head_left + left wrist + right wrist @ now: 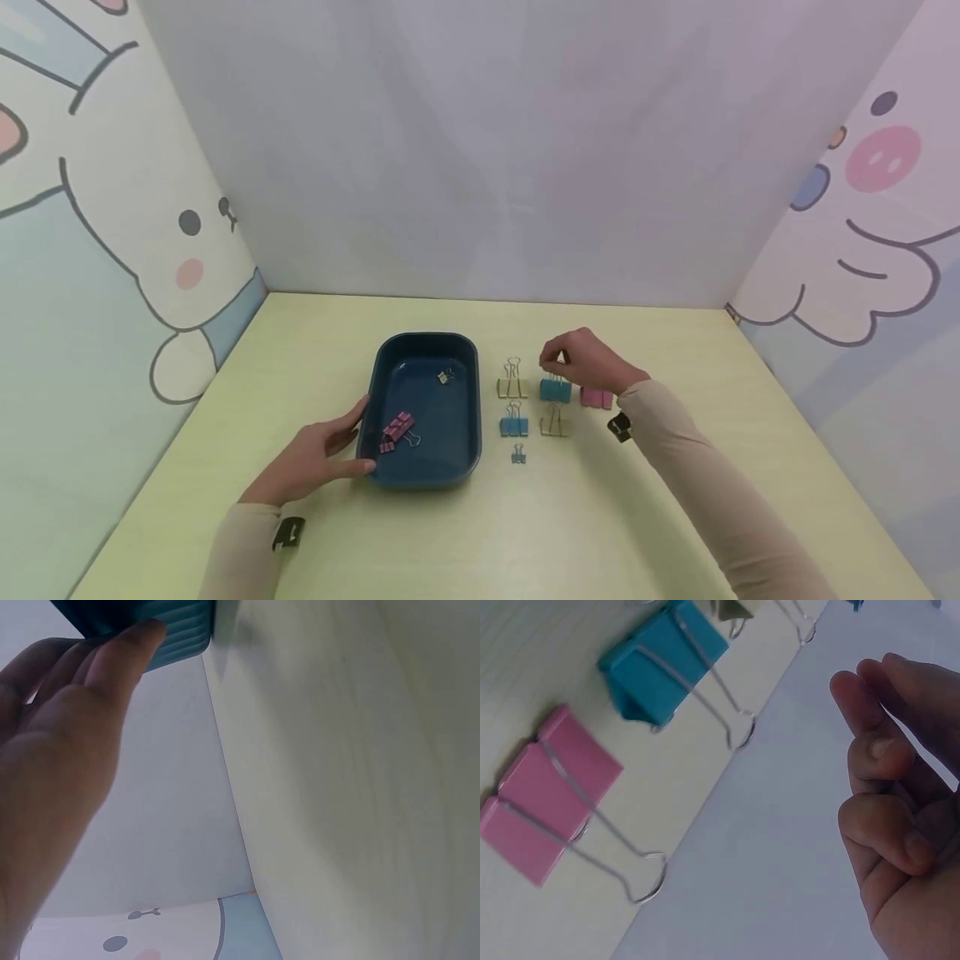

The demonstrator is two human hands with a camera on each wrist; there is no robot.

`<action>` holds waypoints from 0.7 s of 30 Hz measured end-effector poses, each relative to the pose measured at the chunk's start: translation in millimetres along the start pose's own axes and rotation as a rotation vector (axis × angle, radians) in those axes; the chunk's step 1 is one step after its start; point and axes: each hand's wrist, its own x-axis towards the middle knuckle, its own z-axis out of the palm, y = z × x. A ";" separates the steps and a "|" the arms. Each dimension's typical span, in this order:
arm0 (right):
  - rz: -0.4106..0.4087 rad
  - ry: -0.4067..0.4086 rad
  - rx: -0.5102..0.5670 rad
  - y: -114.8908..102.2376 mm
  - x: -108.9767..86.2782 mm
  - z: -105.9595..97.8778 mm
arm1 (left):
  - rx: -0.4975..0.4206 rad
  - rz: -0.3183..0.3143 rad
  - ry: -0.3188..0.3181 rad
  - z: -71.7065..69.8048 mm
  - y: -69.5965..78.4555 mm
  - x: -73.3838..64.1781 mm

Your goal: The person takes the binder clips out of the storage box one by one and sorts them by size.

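A dark blue tray (pixel 463 417) sits mid-table with pink binder clips (pixel 397 429) and a small yellow clip (pixel 446 377) inside. My left hand (pixel 358 442) rests at its near-left corner, straight fingers (pixel 139 641) touching the tray's outer wall (pixel 180 634). My right hand (pixel 553 360) hovers just above a blue binder clip (pixel 555 390), fingers (pixel 874 750) curled and holding nothing. The right wrist view shows that blue clip (pixel 664 664) beside pink clips (pixel 551 791), both apart from the hand.
Right of the tray lie a yellow clip (pixel 512 387), pink clips (pixel 596 397), another blue clip (pixel 513 426), another yellow clip (pixel 555 426) and a tiny blue clip (pixel 518 455). Cartoon-printed walls close in the table on three sides.
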 end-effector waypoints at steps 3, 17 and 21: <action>-0.046 -0.004 0.012 -15.1 7.3 5.6 | 0.006 -0.009 0.001 0.7 0.4 0.2; -0.204 -0.087 -0.022 -94.4 48.3 43.6 | 0.017 0.003 0.008 0.8 1.3 0.0; -0.243 -0.127 -0.049 -118.2 58.1 51.2 | 0.017 -0.003 0.009 0.2 2.8 -0.8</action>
